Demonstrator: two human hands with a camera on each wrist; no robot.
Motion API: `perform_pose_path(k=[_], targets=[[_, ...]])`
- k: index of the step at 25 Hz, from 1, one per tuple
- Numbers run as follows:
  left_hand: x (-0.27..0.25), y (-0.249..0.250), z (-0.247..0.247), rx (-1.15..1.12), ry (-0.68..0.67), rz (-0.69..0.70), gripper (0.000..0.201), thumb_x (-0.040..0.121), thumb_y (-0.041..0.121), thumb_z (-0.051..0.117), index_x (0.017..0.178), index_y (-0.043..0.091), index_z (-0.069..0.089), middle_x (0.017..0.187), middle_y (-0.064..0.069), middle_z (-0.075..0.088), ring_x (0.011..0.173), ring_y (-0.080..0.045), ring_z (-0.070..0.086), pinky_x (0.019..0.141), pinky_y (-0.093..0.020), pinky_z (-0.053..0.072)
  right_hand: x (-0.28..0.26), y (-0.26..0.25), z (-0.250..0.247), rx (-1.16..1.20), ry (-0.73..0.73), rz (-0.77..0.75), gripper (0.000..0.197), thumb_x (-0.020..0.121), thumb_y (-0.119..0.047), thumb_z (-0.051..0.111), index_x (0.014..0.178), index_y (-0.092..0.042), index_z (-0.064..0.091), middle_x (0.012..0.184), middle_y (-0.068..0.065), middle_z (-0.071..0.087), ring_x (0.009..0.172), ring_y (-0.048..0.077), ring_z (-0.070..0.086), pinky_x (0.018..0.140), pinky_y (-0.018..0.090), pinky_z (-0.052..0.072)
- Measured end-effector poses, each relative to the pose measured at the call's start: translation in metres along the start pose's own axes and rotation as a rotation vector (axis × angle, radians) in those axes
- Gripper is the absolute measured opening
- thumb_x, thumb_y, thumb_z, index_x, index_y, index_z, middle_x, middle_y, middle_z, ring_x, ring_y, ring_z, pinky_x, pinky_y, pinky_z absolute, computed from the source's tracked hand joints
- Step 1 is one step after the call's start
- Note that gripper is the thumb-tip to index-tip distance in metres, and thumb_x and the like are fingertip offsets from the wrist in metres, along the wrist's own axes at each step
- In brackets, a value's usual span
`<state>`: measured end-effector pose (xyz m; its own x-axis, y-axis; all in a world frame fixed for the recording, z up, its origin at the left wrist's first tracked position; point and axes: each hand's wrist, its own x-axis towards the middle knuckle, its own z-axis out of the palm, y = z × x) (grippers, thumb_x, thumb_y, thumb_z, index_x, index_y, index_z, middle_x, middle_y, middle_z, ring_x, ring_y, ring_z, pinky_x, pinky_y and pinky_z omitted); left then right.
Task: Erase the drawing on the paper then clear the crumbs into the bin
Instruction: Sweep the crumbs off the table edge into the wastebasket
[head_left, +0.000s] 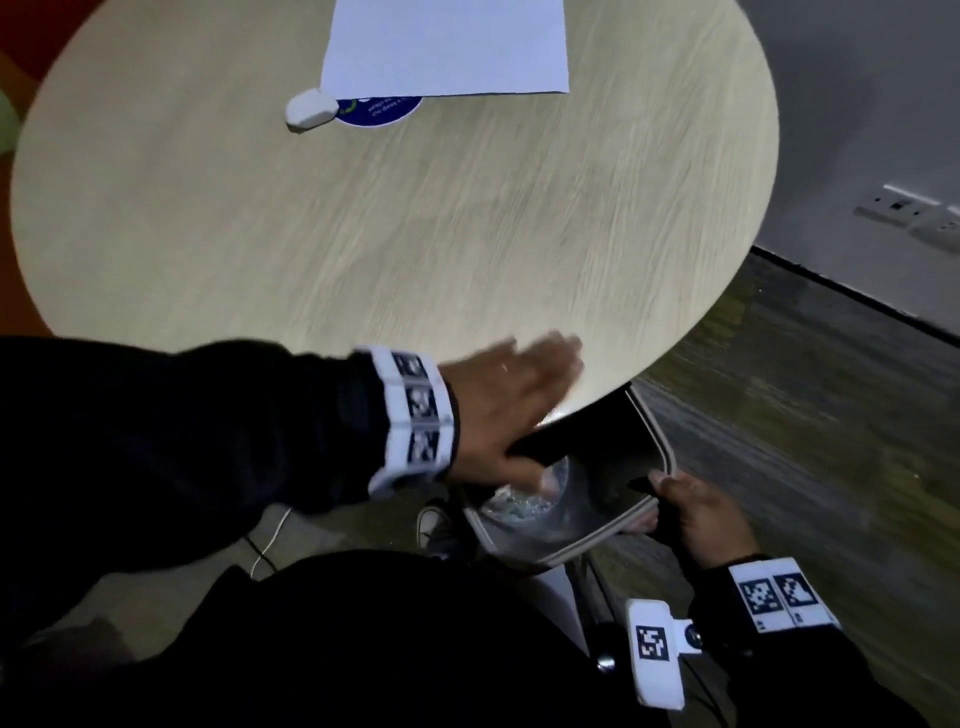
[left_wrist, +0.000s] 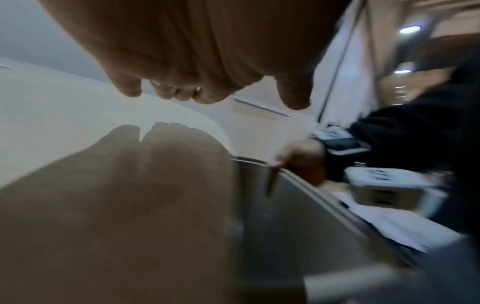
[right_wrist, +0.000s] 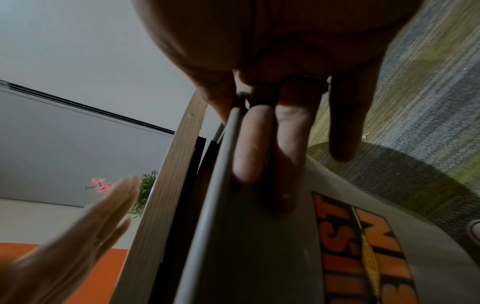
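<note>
Wooden table (head_left: 363, 234) holds the paper (head_left: 447, 47) at its far edge, with the eraser (head_left: 310, 108) beside it. Right hand (head_left: 696, 514) grasps the bin (head_left: 644, 512) rim under the near edge. Left hand (head_left: 509, 400), fingers straight, sweeps crumbs toward it; next, probably push them over. Crumbs are too small to see.

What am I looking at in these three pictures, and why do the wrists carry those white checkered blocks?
No robot here: a person wears cameras, and the white blocks are wristbands with printed markers. The head view looks down on a round wooden table. On it lie a white paper, an eraser and a blue sticker. The left hand, fingers straight, sits at the table's near edge, above a grey bin held beneath it. The right hand grips the bin's rim. The other two pictures come from the wrist cameras, looking along each hand's fingers.
</note>
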<state>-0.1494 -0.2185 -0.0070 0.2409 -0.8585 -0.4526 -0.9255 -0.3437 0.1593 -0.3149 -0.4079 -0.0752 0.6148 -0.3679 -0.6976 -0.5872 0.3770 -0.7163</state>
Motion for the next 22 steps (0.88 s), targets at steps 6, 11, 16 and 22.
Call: perform_pose_path(k=[6, 11, 16, 22], targets=[[0.031, -0.053, -0.021, -0.053, -0.042, -0.349, 0.108, 0.083, 0.076, 0.033, 0.151, 0.003, -0.008, 0.158, -0.016, -0.016, 0.147, -0.028, -0.012, 0.118, -0.045, 0.004, -0.006, -0.001, 0.004, 0.034, 0.015, -0.017, 0.019, 0.098, -0.004, 0.038, 0.104, 0.010, 0.050, 0.036, 0.013, 0.052, 0.031, 0.019, 0.055, 0.036, 0.016, 0.045], [0.018, 0.019, 0.000, 0.073, -0.088, 0.009, 0.104, 0.085, 0.074, 0.034, 0.151, 0.006, -0.009, 0.157, -0.014, -0.022, 0.146, -0.026, -0.018, 0.117, -0.043, -0.002, -0.007, -0.001, 0.001, 0.057, 0.054, -0.025, 0.016, 0.098, -0.003, 0.038, 0.098, 0.008, 0.050, 0.036, 0.014, 0.053, 0.030, 0.018, 0.054, 0.035, 0.015, 0.043], [-0.006, 0.004, -0.016, -0.024, -0.059, 0.026, 0.101, 0.087, 0.069, 0.039, 0.151, 0.006, -0.008, 0.158, -0.011, -0.019, 0.146, -0.020, -0.014, 0.117, -0.041, 0.001, -0.012, 0.000, -0.006, 0.059, 0.058, -0.046, 0.018, 0.098, -0.002, 0.037, 0.094, 0.010, 0.049, 0.035, 0.013, 0.052, 0.030, 0.019, 0.055, 0.036, 0.017, 0.044], [-0.015, -0.056, -0.008, -0.069, -0.131, -0.419, 0.113, 0.080, 0.077, 0.035, 0.149, 0.005, -0.016, 0.156, -0.016, -0.026, 0.145, -0.027, -0.019, 0.120, -0.044, 0.002, -0.010, 0.006, -0.001, 0.047, 0.041, -0.056, 0.020, 0.098, -0.003, 0.039, 0.105, 0.013, 0.049, 0.040, 0.014, 0.055, 0.031, 0.020, 0.055, 0.037, 0.018, 0.046]])
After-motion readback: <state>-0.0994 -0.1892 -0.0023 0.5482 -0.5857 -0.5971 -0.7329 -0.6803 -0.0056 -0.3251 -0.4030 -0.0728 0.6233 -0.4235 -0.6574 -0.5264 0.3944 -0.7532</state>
